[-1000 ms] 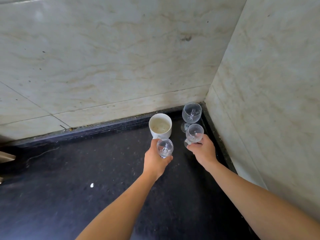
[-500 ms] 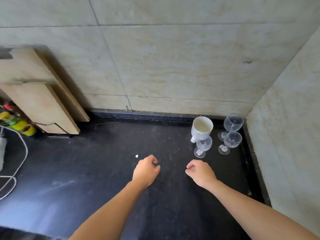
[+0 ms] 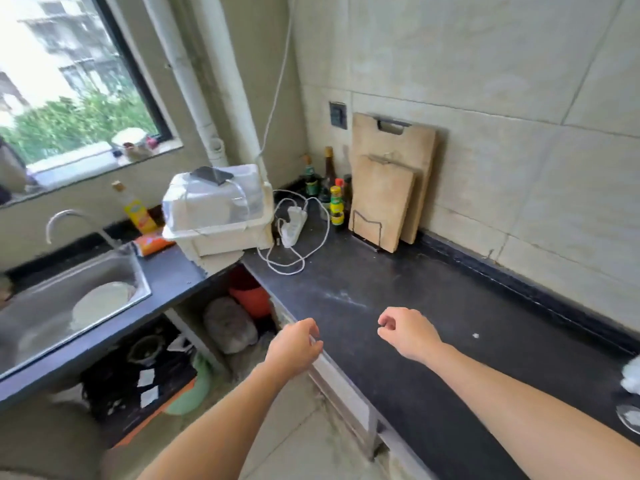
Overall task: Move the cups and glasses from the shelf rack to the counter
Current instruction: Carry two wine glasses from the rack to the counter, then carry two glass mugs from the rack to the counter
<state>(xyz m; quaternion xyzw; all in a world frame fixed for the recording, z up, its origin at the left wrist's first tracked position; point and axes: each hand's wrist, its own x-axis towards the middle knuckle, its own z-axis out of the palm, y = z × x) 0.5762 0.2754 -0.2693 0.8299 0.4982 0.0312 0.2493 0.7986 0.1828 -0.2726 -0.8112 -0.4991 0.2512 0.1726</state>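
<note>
**Empty hands over the black counter**

Left hand point(image 3: 294, 346) and right hand point(image 3: 408, 332) hover loosely curled, holding nothing, above the counter point(image 3: 398, 296). Cutting boards point(image 3: 391, 188) lean on the wall. A blurred glass, possibly, point(image 3: 628, 415) sits at the right edge.

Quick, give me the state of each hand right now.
Left hand: empty, fingers loosely curled, over the counter edge.
Right hand: empty, fingers loosely curled, above the counter.

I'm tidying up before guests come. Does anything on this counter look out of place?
A phone lies on the lid of the white dish box, and its white cable sprawls in loose loops around the power strip on the black counter.
</note>
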